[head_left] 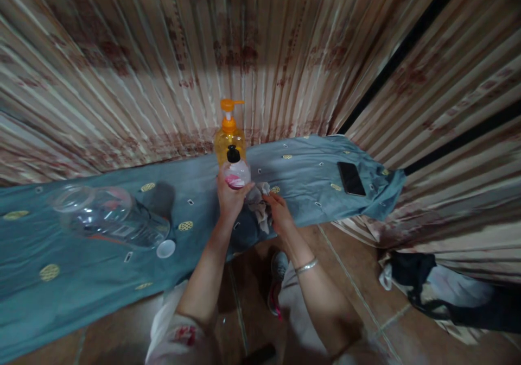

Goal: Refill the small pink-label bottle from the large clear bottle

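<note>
My left hand [232,196] is wrapped round a clear bottle [240,172] with a black cap and a pink label. In my right hand [279,210], bunched between the fingers, is a greyish cloth [259,205], close beside the bottle's lower right side. Just behind the held bottle stands a yellow pump bottle [228,137] with an orange pump head, partly covered by it. The base of the held bottle is hidden by my left hand.
A large clear plastic jar [118,218] lies on its side at the left, near a white round lid [166,249]. A black phone [350,178] rests at the right on the blue patterned cloth cover [195,196]. Pleated curtains [203,55] hang behind. Dark fabric [411,270] lies low at the right.
</note>
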A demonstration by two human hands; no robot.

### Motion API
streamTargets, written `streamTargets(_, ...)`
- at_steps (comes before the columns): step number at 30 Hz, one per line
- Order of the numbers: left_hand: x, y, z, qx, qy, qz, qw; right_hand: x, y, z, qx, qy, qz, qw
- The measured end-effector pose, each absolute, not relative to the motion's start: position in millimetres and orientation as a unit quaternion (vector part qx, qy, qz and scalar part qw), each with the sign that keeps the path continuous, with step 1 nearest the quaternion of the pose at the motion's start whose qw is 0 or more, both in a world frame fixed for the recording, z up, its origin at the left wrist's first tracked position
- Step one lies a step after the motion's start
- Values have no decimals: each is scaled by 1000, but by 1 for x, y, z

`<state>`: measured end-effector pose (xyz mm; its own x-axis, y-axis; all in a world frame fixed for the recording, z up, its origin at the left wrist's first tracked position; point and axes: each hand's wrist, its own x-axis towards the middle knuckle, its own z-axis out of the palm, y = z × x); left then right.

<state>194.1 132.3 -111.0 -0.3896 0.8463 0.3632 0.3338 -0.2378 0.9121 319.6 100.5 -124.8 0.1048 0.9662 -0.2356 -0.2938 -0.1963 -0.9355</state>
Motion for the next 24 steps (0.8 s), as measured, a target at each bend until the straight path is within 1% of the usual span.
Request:
streamTargets(4,200,134,-113,518,587,587,208,315,109,-123,-507,-285,591,559)
streamTargets(12,196,139,-114,518,592,585,198,310,118,-117,-471,-256,617,577)
streamTargets(18,196,136,-121,527,581,584,208,314,111,-111,-462,-308,635,537)
streamTargets(24,193,132,-122,528,572,585,229,318,106,-117,-481,-307,626,531)
